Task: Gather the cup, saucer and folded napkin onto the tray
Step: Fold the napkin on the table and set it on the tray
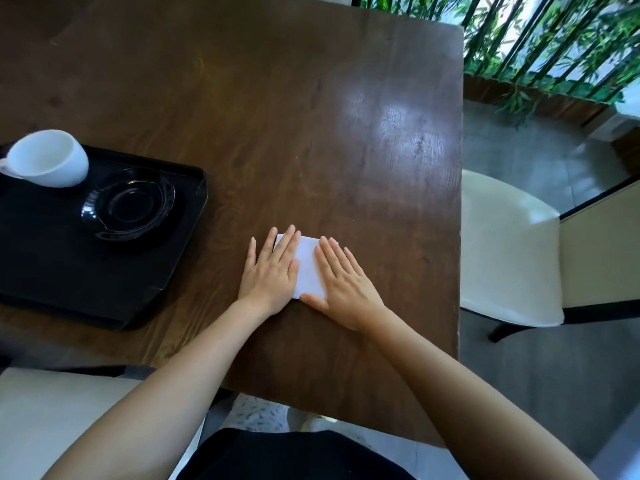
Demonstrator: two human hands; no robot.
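From the head camera, a white folded napkin (307,268) lies flat on a dark brown wooden table (311,133). It is a long rectangle. Its long side runs away from the person and leans a bit to the left at the far end. It looks thin, smooth and soft, with straight edges.

Both hands lie flat on top of it, palms down, fingers straight and close together. The left hand (272,270) covers the napkin's left edge. The right hand (341,282) covers its right edge, and its thumb lies along the near edge. Neither hand is gripping; they just press down with open fingers pointing away from the person.

To the left, well apart from the napkin, sits a black tray (104,289) with a raised rim and cut corners. It looks hard and a little shiny. On it is a round, glossy black saucer (130,204) with a ring in the middle. Just beside the saucer, also on the tray, stands a smooth white cup (48,159) with its round mouth open and nothing visible inside.

A cream chair (509,251) stands past the table's right edge.
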